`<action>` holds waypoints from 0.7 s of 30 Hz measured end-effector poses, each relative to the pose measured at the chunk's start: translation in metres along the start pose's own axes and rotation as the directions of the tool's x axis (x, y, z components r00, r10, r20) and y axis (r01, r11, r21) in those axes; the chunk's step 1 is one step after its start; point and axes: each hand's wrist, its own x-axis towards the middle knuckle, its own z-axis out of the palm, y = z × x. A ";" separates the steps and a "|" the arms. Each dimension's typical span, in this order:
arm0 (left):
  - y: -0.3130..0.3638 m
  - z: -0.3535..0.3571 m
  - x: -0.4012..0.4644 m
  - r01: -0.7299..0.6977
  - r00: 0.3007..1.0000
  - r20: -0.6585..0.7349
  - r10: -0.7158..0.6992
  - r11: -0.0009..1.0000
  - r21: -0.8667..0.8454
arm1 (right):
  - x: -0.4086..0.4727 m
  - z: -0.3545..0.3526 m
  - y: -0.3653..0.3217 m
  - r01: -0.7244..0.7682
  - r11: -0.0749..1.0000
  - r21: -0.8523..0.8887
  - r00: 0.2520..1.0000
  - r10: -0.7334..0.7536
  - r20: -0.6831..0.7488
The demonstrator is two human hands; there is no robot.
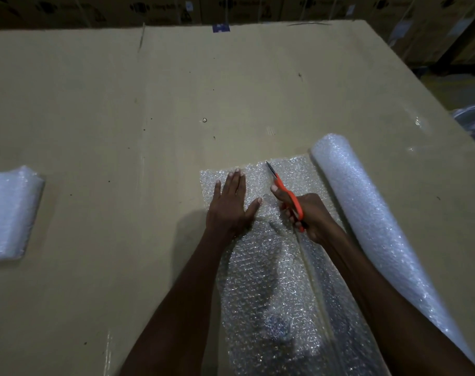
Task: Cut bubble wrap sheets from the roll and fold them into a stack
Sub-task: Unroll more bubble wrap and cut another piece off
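Note:
A bubble wrap roll (366,210) lies on the right of the cardboard-covered table (122,104), with an unrolled sheet (258,280) spread to its left. My left hand (232,204) presses flat on the sheet with straight fingers. My right hand (306,213) grips orange-handled scissors (283,189); their blades point away from me near the sheet's far edge. A cut line runs along the sheet from under my right hand back toward me. A stack of folded bubble wrap (8,213) sits at the far left.
The table's right edge slants past the roll, with dark floor and a plastic-wrapped object (474,123) beyond it. Cardboard boxes (231,6) line the back. Bare cardboard stretches between the stack and the sheet.

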 end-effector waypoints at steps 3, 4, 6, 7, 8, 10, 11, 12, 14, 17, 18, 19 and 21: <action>0.001 -0.001 0.000 0.001 1.000 0.017 -0.001 1.000 -0.018 | -0.001 0.000 0.003 0.000 1.000 0.007 1.000 0.000 -0.007; 0.001 -0.002 0.000 -0.001 1.000 0.015 0.001 1.000 -0.022 | -0.001 0.000 0.004 0.001 1.000 0.005 1.000 -0.001 -0.007; 0.001 -0.002 0.000 -0.004 1.000 0.008 0.004 1.000 -0.020 | -0.001 0.002 0.003 0.004 1.000 0.006 1.000 -0.004 -0.006; 0.001 -0.001 0.000 -0.004 1.000 0.005 0.004 1.000 -0.016 | 0.000 0.003 0.001 0.006 1.000 0.010 1.000 -0.006 -0.006; 0.001 0.000 0.000 -0.005 1.000 0.002 0.005 1.000 -0.011 | 0.002 0.004 -0.001 0.008 1.000 0.014 1.000 -0.008 -0.007; 0.000 0.001 0.000 -0.004 1.000 -0.009 0.004 1.000 -0.008 | 0.005 0.004 -0.003 0.010 1.000 0.020 1.000 -0.010 -0.007; 0.000 0.001 0.000 -0.003 1.000 -0.015 0.003 1.000 -0.008 | 0.006 0.004 -0.003 0.007 1.000 0.018 1.000 -0.006 -0.008; 0.000 0.001 0.000 -0.003 1.000 -0.020 0.003 1.000 -0.005 | 0.008 0.003 -0.001 0.002 1.000 0.012 1.000 -0.002 -0.005; 0.000 0.001 0.000 -0.004 1.000 -0.024 0.004 1.000 0.001 | 0.009 0.002 0.002 -0.001 1.000 0.007 1.000 0.001 0.010; 0.001 0.002 -0.001 -0.004 1.000 -0.018 0.004 1.000 0.000 | 0.010 0.003 0.002 0.008 1.000 0.028 1.000 -0.008 0.025; 0.001 0.002 -0.001 -0.004 1.000 -0.019 0.004 1.000 -0.001 | 0.012 0.004 0.001 0.013 0.999 0.030 1.000 -0.014 0.022; 0.001 0.001 -0.001 -0.005 1.000 -0.020 0.005 1.000 -0.002 | 0.012 0.005 -0.001 0.017 0.999 0.027 1.000 -0.017 0.017; 0.001 0.001 -0.001 -0.006 1.000 -0.024 0.006 1.000 -0.002 | 0.014 0.006 -0.002 0.013 1.000 0.022 1.000 -0.013 -0.002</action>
